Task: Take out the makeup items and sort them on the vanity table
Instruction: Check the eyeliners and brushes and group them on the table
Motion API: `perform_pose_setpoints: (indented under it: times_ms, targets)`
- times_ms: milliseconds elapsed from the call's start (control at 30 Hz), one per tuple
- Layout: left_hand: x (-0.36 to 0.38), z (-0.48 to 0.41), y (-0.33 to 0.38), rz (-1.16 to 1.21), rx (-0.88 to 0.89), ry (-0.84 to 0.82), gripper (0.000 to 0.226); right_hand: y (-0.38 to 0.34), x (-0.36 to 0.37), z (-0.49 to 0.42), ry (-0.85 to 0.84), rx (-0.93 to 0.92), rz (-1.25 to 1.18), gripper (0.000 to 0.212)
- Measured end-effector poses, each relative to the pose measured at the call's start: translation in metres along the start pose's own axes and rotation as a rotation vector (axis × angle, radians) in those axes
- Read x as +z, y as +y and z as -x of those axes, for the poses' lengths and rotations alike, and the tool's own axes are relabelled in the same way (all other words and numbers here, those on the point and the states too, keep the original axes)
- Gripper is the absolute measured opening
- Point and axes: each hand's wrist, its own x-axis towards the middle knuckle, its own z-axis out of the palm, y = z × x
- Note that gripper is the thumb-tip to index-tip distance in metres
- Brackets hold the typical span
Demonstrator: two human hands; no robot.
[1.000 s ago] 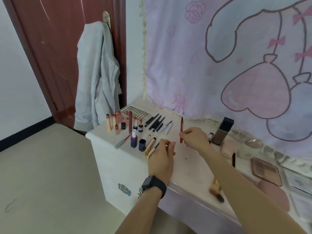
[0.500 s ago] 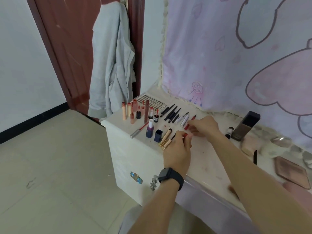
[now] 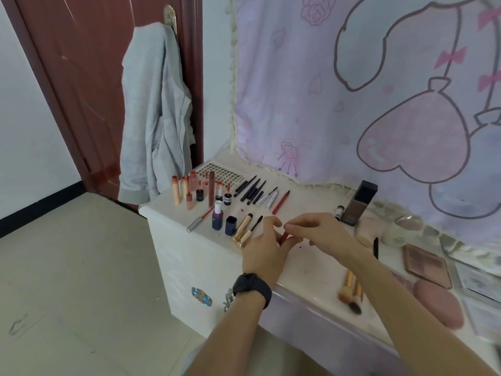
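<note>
1. Left hand [image 3: 264,251], black watch [image 3: 252,287] on the wrist, curls thumb and fingers round the lower end of a short red stick [image 3: 284,237]. Right hand [image 3: 321,230] pinches the stick's upper end. The stick is held between the two hands, just above the bench [image 3: 311,270].
2. Right of the hands, near the bench's front edge: makeup brushes [image 3: 349,291] lying flat. Farther right: pink puff [image 3: 436,305] and eyeshadow palette [image 3: 427,264].
3. Just left of the left hand: gold tubes [image 3: 244,232] lying side by side, with a black mascara wand [image 3: 256,226] beside them. Farther left: navy cap [image 3: 230,225] and nail polish bottle [image 3: 217,219], both upright.
4. Beyond the hands: red pencil [image 3: 281,202] lying flat, apart from both hands. To its left lie white pens [image 3: 271,199], then a row of black pencils [image 3: 250,189]. Lip tubes [image 3: 189,189] stand beyond-left.
5. Beyond the right hand: dark foundation bottle [image 3: 357,203], upright.
6. Farthest: pink curtain [image 3: 352,90] behind the bench, and a grey garment [image 3: 157,118] hanging on the door [image 3: 81,77].
</note>
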Motion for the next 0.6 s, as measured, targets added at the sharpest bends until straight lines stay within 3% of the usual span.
perform_pose_setpoints:
  times_ms: [267, 400, 600]
  targets:
    - [0.004, -0.005, 0.0, -0.132, -0.019, -0.01, 0.044, 0.026, -0.025, -0.055, 0.333, 0.1, -0.118, 0.008]
    - [0.008, -0.008, 0.0, -0.308, 0.072, -0.013, 0.029, 0.032, -0.025, -0.09, 0.341, 0.167, -0.052, 0.008]
    - [0.013, -0.011, -0.003, -0.375, 0.109, -0.015, 0.024, 0.028, -0.011, -0.114, 0.306, 0.17, 0.115, 0.011]
